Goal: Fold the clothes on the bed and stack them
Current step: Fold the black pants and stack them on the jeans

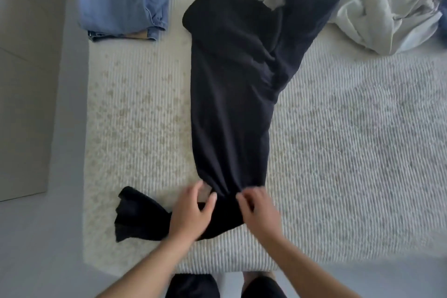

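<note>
From the head camera, looking down, the person is standing at the foot of the bed (338,152) and working on 1 long black garment (232,84) that is lying lengthwise down the middle of the ribbed cream cover, its far end reaching the pile at the head of the bed and its near end bunching at the edge closest to the person. The left hand (191,213) is resting on the near end of the cloth with fingers spread and only lightly curved, thumb lifted, pressing rather than gripping as far as I can tell. The right hand (256,208) is curling its fingers (244,197) into the gathered fabric just beside it, pinching a fold.

The garment is looking soft, thin and limp, light to lift and likely to slump and slide out of shape; taking it by the near hem corners, 1 in each hand, seems the sensible hold for doubling it away toward the far end.

Counting: 1 black garment being folded, 1 folded pair of blue jeans (125,0) lying at the far left corner, well apart, and 1 unsorted heap of pale clothes (377,7) at the far right, whose pieces I cannot count.
</note>
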